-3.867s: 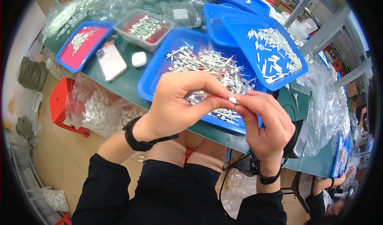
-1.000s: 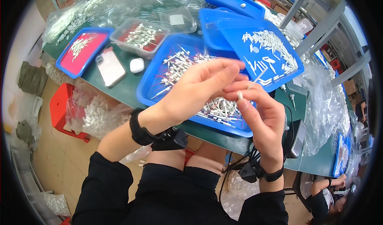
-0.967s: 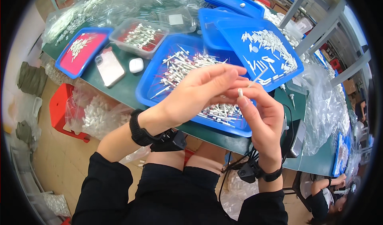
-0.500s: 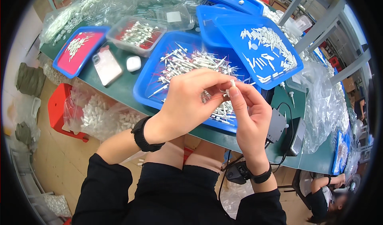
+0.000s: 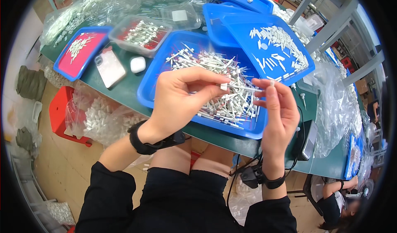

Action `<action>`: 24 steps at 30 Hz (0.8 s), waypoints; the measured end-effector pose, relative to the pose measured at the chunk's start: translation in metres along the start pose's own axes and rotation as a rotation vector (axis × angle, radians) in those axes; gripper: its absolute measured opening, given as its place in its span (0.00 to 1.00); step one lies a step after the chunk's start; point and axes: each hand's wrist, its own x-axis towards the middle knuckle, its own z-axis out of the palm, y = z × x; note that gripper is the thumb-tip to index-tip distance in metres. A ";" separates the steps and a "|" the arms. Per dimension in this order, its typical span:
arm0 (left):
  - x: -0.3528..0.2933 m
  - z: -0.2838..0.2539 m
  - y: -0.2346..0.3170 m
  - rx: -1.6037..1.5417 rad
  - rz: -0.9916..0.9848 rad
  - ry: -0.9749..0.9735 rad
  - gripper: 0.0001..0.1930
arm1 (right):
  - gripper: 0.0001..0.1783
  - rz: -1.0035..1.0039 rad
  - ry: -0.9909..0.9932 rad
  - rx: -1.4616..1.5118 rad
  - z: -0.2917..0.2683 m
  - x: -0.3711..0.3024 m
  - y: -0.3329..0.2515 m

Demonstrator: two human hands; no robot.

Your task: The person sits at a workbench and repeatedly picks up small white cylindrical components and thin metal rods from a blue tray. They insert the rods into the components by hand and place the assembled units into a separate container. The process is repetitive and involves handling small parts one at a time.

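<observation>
Above the big blue tray (image 5: pixel 142 88), my left hand (image 5: pixel 180 94) is closed, thumb and forefinger pinching a small white plastic piece (image 5: pixel 224 86). To its right, my right hand (image 5: pixel 278 111) is also closed, with a small white piece (image 5: pixel 272 83) showing at the tip of its thumb. A thin white stick (image 5: pixel 245 87) spans the gap between the hands; I cannot tell whether it is held or lies in the tray behind. Beneath the hands, the tray holds a heap of thin white sticks (image 5: pixel 198 63) with block-like ends, some with red strands.
Another blue tray (image 5: pixel 235 26) with short white tubes overlaps the big one at right. A clear box (image 5: pixel 151 53) of similar sticks, a pink-lined tray (image 5: pixel 62 70), a phone (image 5: pixel 110 67) and a white case (image 5: pixel 138 65) lie left. A person (image 5: pixel 341 200) sits at lower right.
My hands were together at the fingertips and have come apart. The left has shifted slightly left, the right has moved right, each still pinching.
</observation>
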 end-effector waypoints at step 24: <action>-0.012 -0.009 0.015 0.041 0.093 -0.102 0.09 | 0.11 0.237 -0.406 0.170 -0.032 0.000 -0.023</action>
